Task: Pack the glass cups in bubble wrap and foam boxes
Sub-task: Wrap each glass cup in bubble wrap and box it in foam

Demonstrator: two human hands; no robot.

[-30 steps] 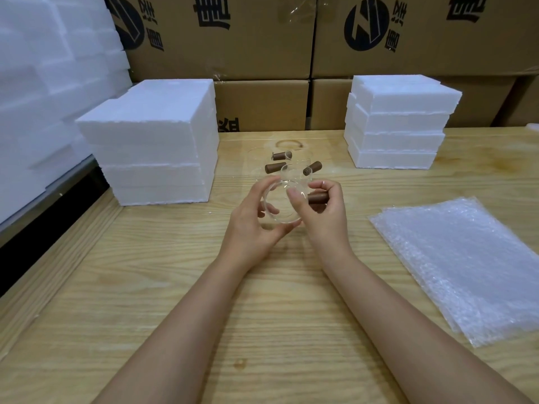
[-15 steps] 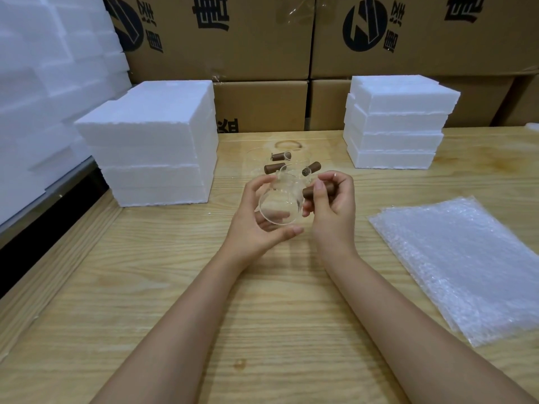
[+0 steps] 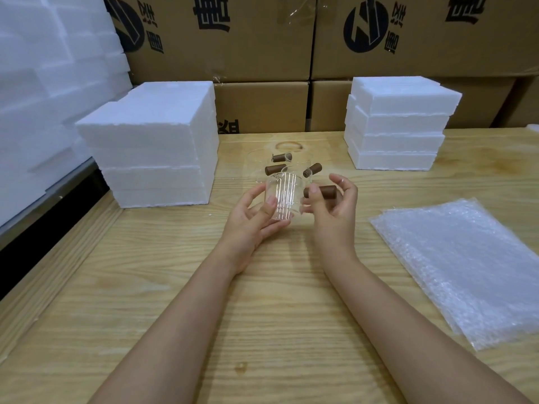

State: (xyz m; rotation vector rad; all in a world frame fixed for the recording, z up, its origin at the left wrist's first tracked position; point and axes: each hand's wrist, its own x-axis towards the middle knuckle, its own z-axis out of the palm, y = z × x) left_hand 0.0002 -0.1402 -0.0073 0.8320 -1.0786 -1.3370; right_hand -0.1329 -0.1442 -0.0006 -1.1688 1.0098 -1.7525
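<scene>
Holds a clear ribbed glass cup (image 3: 282,196) in both hands above the desk (image 3: 262,301), left of the bubble wrap (image 3: 466,263). Cradles its wall in the left hand (image 3: 253,221), fingers (image 3: 272,228) curled round, thumb on the front. Pinches its brown handle (image 3: 326,190) in the right hand (image 3: 332,211), forefinger lifted. Shows more cups (image 3: 280,167) and foam boxes (image 3: 399,123) farther back than the bubble wrap.

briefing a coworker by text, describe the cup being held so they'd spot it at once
On the wooden table, between two stacks of white foam boxes, stand glass cups with brown handles. In front of them is the ribbed glass cup: the only one held, left hand round its body, right hand pinching its handle.
</scene>
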